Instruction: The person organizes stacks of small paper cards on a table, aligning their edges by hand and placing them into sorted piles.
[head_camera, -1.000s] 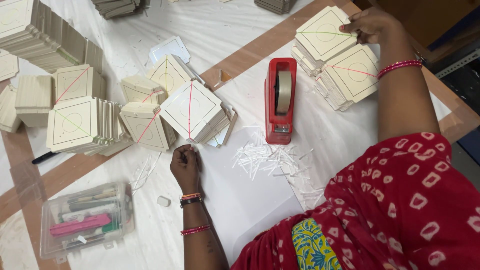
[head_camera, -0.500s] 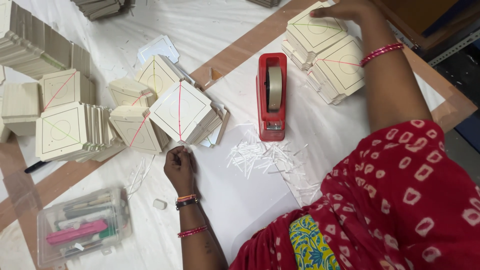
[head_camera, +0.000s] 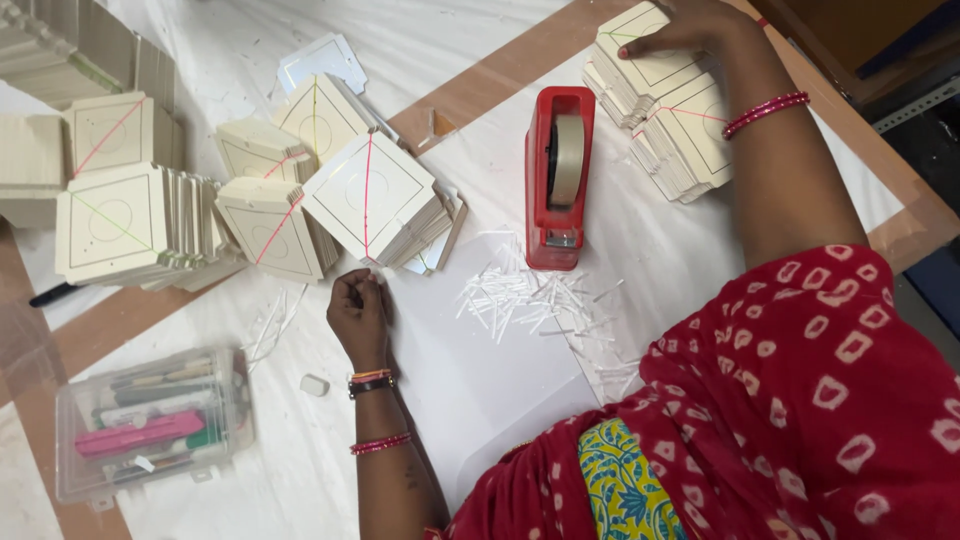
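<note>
**Asha:** Hands first. Where is each one in the head view?

**Ravi:** The left hand (head_camera: 360, 312) rests on the white sheet (head_camera: 470, 380), fingers curled into a loose fist. I cannot tell whether it pinches anything. It sits just below the nearest card stack (head_camera: 375, 200), close to its lower edge but not clearly touching it.

**Asha:** And the other?

**Ravi:** The right hand (head_camera: 690, 25) is stretched to the far side of the table, palm down and fingers spread flat on top of the far card pile (head_camera: 660, 105). It presses on the top card rather than gripping it. Pink bangles (head_camera: 765, 112) circle that wrist.

**Asha:** What lies between the two hands?

**Ravi:** A red tape dispenser (head_camera: 558, 180) stands upright on the sheet, its roll of tape on edge. Just beside its near end is a scatter of thin white paper strips (head_camera: 530, 300).

**Asha:** What do the cards look like?

**Ravi:** Square, cream, each with a drawn circle and a coloured diagonal line. More stacks (head_camera: 130, 220) crowd the left of the table, some leaning on one another.

**Asha:** Anything nearer the person?

**Ravi:** A clear plastic box (head_camera: 150, 425) of pens and markers sits at the lower left, well apart from the left hand. A small white eraser (head_camera: 314, 384) lies between the box and that wrist. A black pen (head_camera: 52, 294) lies by the left stacks.
</note>
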